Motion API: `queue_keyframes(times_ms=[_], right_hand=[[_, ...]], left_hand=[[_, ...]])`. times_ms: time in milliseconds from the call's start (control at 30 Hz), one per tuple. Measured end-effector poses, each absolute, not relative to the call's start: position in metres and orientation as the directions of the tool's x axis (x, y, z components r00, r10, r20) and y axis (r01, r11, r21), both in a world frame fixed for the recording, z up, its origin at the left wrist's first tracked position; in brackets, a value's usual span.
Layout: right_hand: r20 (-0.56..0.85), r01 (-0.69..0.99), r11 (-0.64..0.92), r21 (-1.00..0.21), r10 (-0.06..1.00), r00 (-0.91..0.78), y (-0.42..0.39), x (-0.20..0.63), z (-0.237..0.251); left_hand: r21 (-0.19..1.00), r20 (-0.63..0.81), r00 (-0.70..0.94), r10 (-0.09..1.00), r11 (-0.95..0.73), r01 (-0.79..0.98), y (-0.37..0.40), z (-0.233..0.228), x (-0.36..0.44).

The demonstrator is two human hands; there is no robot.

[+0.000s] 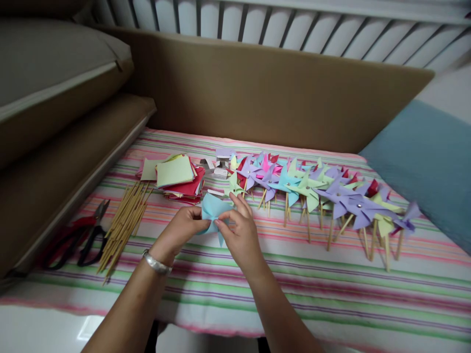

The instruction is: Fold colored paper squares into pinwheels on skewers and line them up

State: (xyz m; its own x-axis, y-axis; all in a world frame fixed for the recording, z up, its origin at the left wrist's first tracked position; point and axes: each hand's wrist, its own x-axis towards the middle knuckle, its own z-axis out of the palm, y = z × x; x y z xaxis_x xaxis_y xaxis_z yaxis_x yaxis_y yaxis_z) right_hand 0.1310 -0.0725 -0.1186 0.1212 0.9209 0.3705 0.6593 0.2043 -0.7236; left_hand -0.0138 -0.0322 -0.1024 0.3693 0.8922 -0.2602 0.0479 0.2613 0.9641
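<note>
At the far left one pair of scissors with red and black handles point(75, 238) lies on the striped cloth point(331, 294) that covers the surface in front of me. Just right of it lies one loose bundle of thin wooden sticks point(123, 225), too many and too overlapped for me to count. Beyond the sticks sits one untidy stack of square paper sheets point(176, 177), pale yellow-green on top and red beneath; the number of sheets cannot be told.

My left hand point(182, 230), with one silver bangle point(157, 263) at the wrist, pinches the left edge of a light blue folded paper piece point(210, 208). That paper is held just above the cloth, in front of the stack and between my two hands. My right hand point(239, 233) closes on its right side, thumb and forefinger narrow on the paper, the other fingers curled loosely behind.

A few small white pieces point(220, 169) lie just behind the blue paper, four or five as far as I can tell. To the right stretches one long row of finished paper pinwheels on wooden sticks point(320, 191), in purple, light green, blue, pink and red; they overlap, so I count roughly fifteen. At the far right a blue cushion point(427, 157) lies beside the cloth.
</note>
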Motion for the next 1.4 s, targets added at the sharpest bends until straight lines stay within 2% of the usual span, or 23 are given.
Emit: queue_keyframes(times_ms=[267, 400, 467, 533, 633, 700, 867, 1000, 1100, 1167, 1267, 1400], right_hand=[[0.385, 0.673, 0.212, -0.709, 0.916, 0.117, -0.072, 0.130, -0.123], [0.347, 0.615, 0.180, -0.768, 0.924, 0.162, -0.071, 0.137, -0.120], [0.284, 0.539, 0.145, -0.830, 0.941, 0.185, -0.070, 0.145, -0.115], [0.158, 0.429, 0.080, -0.900, 0.976, 0.151, -0.071, 0.155, -0.108], [-0.068, 0.268, -0.056, -0.962, 0.997, -0.037, -0.074, 0.165, -0.101], [-0.148, 0.229, -0.114, -0.967, 0.979, -0.137, -0.076, 0.167, -0.099], [-0.148, 0.316, -0.104, -0.943, 0.982, -0.118, -0.078, 0.165, -0.106], [-0.142, 0.225, -0.113, -0.968, 0.983, -0.120, -0.075, 0.166, -0.111], [-0.162, 0.097, -0.157, -0.983, 0.986, -0.043, -0.069, 0.168, -0.110], [-0.168, -0.001, -0.168, -0.986, 0.985, 0.048, -0.067, 0.169, -0.107], [-0.133, -0.148, -0.104, -0.983, 0.971, 0.198, -0.071, 0.168, -0.100], [-0.059, -0.226, 0.011, -0.974, 0.952, 0.300, -0.090, 0.158, -0.089]], left_hand=[[0.965, -0.252, 0.395, 0.883, 0.258, 0.038, -0.031, -0.106, -0.014], [0.968, -0.252, 0.379, 0.890, 0.232, 0.098, -0.029, -0.108, -0.011], [0.968, -0.248, 0.412, 0.877, 0.205, 0.146, -0.030, -0.109, -0.011], [0.964, -0.251, 0.472, 0.845, 0.176, 0.198, -0.031, -0.110, -0.011], [0.956, -0.260, 0.564, 0.784, 0.129, 0.262, -0.033, -0.110, -0.010], [0.953, -0.261, 0.606, 0.751, 0.101, 0.285, -0.034, -0.111, -0.009], [0.956, -0.250, 0.656, 0.712, 0.075, 0.283, -0.036, -0.116, -0.003], [0.955, -0.245, 0.620, 0.745, 0.074, 0.288, -0.036, -0.113, -0.001], [0.974, -0.183, 0.478, 0.859, 0.094, 0.204, -0.034, -0.102, -0.002], [0.988, -0.157, 0.382, 0.911, 0.147, 0.055, -0.034, -0.094, -0.005], [0.950, -0.183, 0.331, 0.926, 0.254, -0.184, -0.045, -0.088, -0.006], [0.876, -0.272, 0.322, 0.907, 0.372, -0.308, -0.076, -0.085, 0.006]])
